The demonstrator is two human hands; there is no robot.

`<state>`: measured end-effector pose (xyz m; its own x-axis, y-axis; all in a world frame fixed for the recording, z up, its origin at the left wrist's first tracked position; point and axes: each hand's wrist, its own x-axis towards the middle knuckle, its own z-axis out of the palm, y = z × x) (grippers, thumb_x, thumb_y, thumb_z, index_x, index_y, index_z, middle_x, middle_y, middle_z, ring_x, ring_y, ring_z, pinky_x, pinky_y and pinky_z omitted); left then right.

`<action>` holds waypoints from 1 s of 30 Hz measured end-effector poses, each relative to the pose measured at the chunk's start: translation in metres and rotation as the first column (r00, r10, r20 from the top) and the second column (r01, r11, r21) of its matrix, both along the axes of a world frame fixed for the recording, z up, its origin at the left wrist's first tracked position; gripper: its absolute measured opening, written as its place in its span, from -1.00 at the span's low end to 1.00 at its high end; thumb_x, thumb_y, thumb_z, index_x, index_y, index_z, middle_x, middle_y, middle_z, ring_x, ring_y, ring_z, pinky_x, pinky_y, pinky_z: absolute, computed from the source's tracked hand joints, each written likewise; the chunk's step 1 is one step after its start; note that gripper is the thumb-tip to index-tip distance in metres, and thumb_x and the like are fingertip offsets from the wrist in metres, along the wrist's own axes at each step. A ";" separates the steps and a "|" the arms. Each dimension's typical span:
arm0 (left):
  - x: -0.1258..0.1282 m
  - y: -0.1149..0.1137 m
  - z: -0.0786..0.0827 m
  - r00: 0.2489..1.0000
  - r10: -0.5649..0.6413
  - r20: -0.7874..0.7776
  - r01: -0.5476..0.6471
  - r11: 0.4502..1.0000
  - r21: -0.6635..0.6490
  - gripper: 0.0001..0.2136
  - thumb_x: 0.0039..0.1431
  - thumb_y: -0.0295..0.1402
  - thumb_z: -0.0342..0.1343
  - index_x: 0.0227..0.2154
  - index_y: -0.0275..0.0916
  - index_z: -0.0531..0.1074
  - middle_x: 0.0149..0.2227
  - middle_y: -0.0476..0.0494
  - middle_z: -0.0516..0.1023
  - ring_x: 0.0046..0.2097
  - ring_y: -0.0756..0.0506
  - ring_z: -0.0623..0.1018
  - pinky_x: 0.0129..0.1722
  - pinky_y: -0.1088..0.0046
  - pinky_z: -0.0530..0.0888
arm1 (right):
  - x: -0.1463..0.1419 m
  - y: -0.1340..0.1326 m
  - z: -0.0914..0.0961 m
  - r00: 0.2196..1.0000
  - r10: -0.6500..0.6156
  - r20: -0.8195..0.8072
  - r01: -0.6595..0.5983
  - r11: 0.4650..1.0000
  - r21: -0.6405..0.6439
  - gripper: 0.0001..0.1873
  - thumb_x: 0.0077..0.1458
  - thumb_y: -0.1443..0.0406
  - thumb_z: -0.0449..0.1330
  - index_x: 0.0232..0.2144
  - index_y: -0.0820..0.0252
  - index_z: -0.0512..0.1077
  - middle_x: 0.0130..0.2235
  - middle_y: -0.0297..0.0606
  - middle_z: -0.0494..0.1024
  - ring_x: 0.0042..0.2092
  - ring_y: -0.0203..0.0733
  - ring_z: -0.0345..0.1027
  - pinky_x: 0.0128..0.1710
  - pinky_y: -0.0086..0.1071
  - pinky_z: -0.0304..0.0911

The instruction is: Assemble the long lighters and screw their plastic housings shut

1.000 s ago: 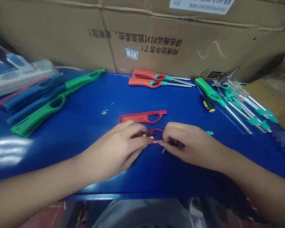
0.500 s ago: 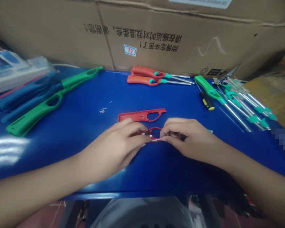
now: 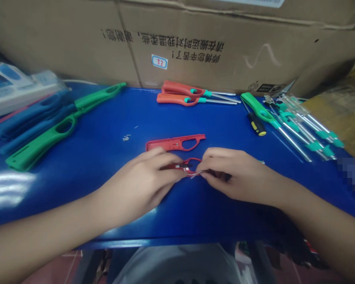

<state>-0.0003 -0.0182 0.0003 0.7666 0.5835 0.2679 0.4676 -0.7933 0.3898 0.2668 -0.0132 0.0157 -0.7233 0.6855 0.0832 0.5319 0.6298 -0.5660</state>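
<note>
One red shell (image 3: 185, 162) — end in left grip (image 3: 152, 171), pinched, loop (image 3: 194, 159) beside right grip (image 3: 233, 169), pinching pale strip (image 3: 194, 175)

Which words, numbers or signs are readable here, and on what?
"33": small sticker on the cardboard box.
"师傅您辛苦了!": box, upside down.
"请在搬运时对我温柔些,谢谢您!": likewise.
Too blurred: box's white label, black panel, outlined symbol.

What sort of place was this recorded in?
Probably a workbench for hand assembly: a screwdriver, an open red handle shell and metal-tubed parts lie on the blue table.
</note>
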 end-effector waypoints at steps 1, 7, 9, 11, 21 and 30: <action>0.000 0.000 0.000 1.000 0.000 0.012 0.000 1.000 0.000 -0.76 0.43 -0.43 0.07 0.06 -0.14 0.54 0.03 -0.13 0.59 0.03 -0.17 0.55 0.02 0.22 0.52 | 0.000 0.000 0.000 1.000 0.001 -0.005 -0.001 1.000 0.007 -0.83 0.30 0.43 0.15 -0.18 0.18 0.54 -0.23 -0.32 0.51 -0.28 -0.35 0.37 -0.28 -0.46 0.23; 0.001 0.001 0.000 0.999 0.009 0.038 -0.007 0.999 -0.042 -0.80 0.43 -0.41 0.08 0.01 -0.21 0.54 -0.02 -0.12 0.61 -0.01 -0.15 0.56 0.02 0.24 0.53 | 0.002 0.001 0.001 0.998 0.028 -0.052 -0.027 0.999 0.022 -0.83 0.30 0.45 0.15 -0.22 0.22 0.55 -0.24 -0.29 0.56 -0.24 -0.34 0.44 -0.21 -0.47 0.27; 0.000 0.001 -0.001 1.000 0.005 0.025 -0.004 0.999 -0.038 -0.78 0.44 -0.41 0.07 0.03 -0.18 0.54 0.01 -0.13 0.59 0.02 -0.16 0.54 0.03 0.22 0.52 | 0.001 0.000 0.002 0.998 0.021 -0.051 -0.021 1.000 0.012 -0.82 0.30 0.44 0.15 -0.24 0.22 0.56 -0.24 -0.30 0.55 -0.27 -0.36 0.43 -0.24 -0.47 0.26; 0.000 0.001 -0.002 1.000 0.000 0.018 0.001 1.000 -0.031 -0.76 0.44 -0.41 0.07 0.06 -0.14 0.54 0.03 -0.14 0.58 0.04 -0.18 0.53 0.03 0.20 0.52 | 0.000 -0.001 0.003 0.999 0.013 -0.047 -0.013 1.000 0.003 -0.82 0.29 0.43 0.16 -0.25 0.22 0.57 -0.24 -0.30 0.54 -0.29 -0.37 0.41 -0.27 -0.48 0.25; 0.001 0.001 -0.001 1.000 -0.001 0.011 0.002 1.000 -0.023 -0.75 0.45 -0.39 0.05 0.03 -0.06 0.57 0.02 -0.11 0.59 0.03 -0.17 0.54 0.00 0.21 0.53 | 0.005 0.000 0.006 0.999 0.044 0.003 -0.044 0.999 -0.019 -0.81 0.30 0.39 0.15 -0.11 0.17 0.55 -0.13 -0.28 0.52 -0.20 -0.35 0.42 -0.21 -0.47 0.27; -0.002 0.004 0.000 1.000 0.000 0.003 0.000 0.999 0.044 -0.77 0.43 -0.37 0.07 0.02 -0.12 0.58 0.06 -0.11 0.62 0.05 -0.19 0.59 0.03 0.20 0.56 | 0.010 0.001 0.005 0.993 0.115 0.022 -0.115 0.993 0.016 -0.77 0.31 0.36 0.15 -0.04 0.16 0.54 -0.07 -0.22 0.54 -0.12 -0.26 0.46 -0.12 -0.39 0.34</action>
<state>-0.0018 -0.0139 0.0004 0.7658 0.5710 0.2957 0.4664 -0.8098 0.3558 0.2767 -0.0127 0.0203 -0.7988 0.5965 0.0785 0.4671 0.6971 -0.5440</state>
